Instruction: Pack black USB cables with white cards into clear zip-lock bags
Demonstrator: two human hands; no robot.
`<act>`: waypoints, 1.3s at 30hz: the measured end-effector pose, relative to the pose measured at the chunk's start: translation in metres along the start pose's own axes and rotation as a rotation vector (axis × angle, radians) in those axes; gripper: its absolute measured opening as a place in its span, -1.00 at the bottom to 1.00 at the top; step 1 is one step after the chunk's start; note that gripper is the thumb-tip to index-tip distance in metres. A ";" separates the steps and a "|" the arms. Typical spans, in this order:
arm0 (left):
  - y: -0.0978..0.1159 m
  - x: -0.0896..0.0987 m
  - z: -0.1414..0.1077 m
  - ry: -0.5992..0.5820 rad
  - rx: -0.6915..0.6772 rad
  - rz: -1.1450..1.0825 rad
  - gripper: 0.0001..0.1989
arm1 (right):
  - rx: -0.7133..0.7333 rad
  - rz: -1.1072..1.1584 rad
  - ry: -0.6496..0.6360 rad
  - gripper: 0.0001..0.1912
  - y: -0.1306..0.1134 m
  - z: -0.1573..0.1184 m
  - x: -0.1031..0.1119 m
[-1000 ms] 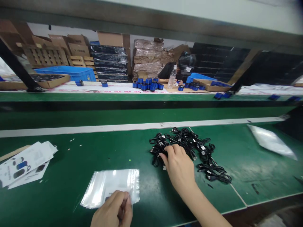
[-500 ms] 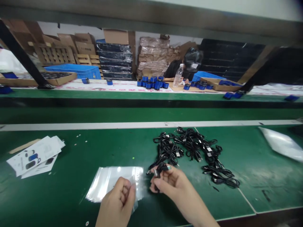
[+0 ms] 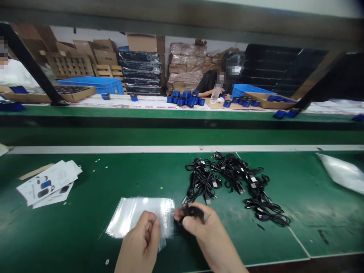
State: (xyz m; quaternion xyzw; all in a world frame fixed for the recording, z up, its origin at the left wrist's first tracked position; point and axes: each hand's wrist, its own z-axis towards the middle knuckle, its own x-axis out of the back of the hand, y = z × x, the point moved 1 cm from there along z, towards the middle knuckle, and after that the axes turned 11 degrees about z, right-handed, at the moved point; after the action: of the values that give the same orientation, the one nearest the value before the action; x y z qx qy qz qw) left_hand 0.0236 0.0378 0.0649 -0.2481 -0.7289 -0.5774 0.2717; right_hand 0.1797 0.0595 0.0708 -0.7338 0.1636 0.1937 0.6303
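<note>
My left hand (image 3: pixel 140 237) is closed in a pinch on the edge of a clear plastic bag; the film is hard to see against the others. Under and behind it lies a stack of flat clear plastic bags (image 3: pixel 129 212). In my right hand (image 3: pixel 209 231) is a coiled black cable (image 3: pixel 195 213), its metal plug poking up beyond the fingers. This hand hovers just right of the bags, close to the cable in the left one's reach. Behind it, a pile of bundled black USB cables (image 3: pixel 203 180) spreads over the green bench.
Printed leaflets (image 3: pixel 51 184) lie at the left, and a clear plastic packet (image 3: pixel 341 172) at the far right. Across the raised ledge stand blue-and-black items (image 3: pixel 184 99), a bottle (image 3: pixel 215 94) and cardboard trays (image 3: pixel 264 101). A person (image 3: pixel 216 81) sits behind.
My right hand has moved slightly left toward my left hand, turning the cable so its plug points up. My left hand keeps its pinch. The view has shifted a little.
</note>
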 end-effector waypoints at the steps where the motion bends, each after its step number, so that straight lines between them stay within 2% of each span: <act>1: 0.000 0.002 0.000 -0.001 0.014 -0.023 -0.71 | 0.053 0.006 0.005 -0.81 0.010 -0.003 -0.005; 3: 0.001 0.005 0.000 0.040 0.016 -0.058 -0.70 | 0.111 -0.028 -0.005 -0.79 0.033 -0.008 -0.017; 5: 0.001 0.010 0.000 0.110 0.003 -0.043 -0.70 | 0.051 -0.027 -0.020 -0.80 0.053 -0.014 -0.028; 8: 0.000 0.013 0.000 0.169 0.015 0.009 -0.70 | 0.030 -0.040 -0.020 -0.83 0.066 -0.019 -0.038; 11: -0.005 0.014 0.001 0.135 0.026 -0.001 -0.69 | 0.104 -0.143 -0.099 -0.85 0.053 -0.020 -0.037; 15: -0.014 0.013 0.005 -0.005 -0.034 -0.046 -0.68 | -0.037 -0.180 -0.361 -0.67 0.018 -0.019 -0.025; 17: -0.016 0.013 0.005 -0.047 -0.048 -0.079 -0.68 | -0.004 -0.301 -0.494 -0.80 0.002 -0.017 -0.019; 19: -0.014 0.013 0.003 -0.078 -0.011 -0.124 -0.67 | 0.086 -0.436 -0.563 -0.93 -0.006 -0.016 -0.013; 21: -0.010 0.013 0.002 -0.124 0.068 -0.203 -0.66 | 0.171 -0.499 -0.534 -0.91 -0.008 -0.016 -0.008; 24: -0.003 0.014 0.001 -0.155 0.150 -0.327 -0.66 | 0.301 -0.495 -0.343 -0.87 -0.006 -0.020 0.001; 26: 0.000 0.015 0.002 -0.158 0.138 -0.352 -0.67 | 0.307 -0.469 -0.278 -0.86 -0.003 -0.025 0.006; 30: -0.002 0.013 0.005 -0.186 0.077 -0.324 -0.67 | 0.228 -0.496 -0.256 -0.87 0.006 -0.031 0.008; 33: -0.004 0.008 0.004 -0.204 0.097 -0.312 -0.64 | 0.375 -0.618 -0.091 -0.94 0.011 -0.032 0.007; 36: -0.003 0.004 0.001 -0.134 0.056 -0.178 -0.64 | 0.608 -0.808 -0.071 -0.89 0.016 -0.036 0.006; 39: 0.000 0.004 -0.002 0.051 -0.142 0.101 -0.65 | 0.799 -1.017 -0.040 -0.75 0.020 -0.041 0.005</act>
State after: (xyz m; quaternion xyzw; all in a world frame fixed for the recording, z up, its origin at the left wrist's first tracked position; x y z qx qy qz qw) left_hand 0.0214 0.0365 0.0679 -0.2883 -0.6656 -0.6193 0.3004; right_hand 0.1779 0.0162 0.0562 -0.4245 -0.1567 -0.1912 0.8710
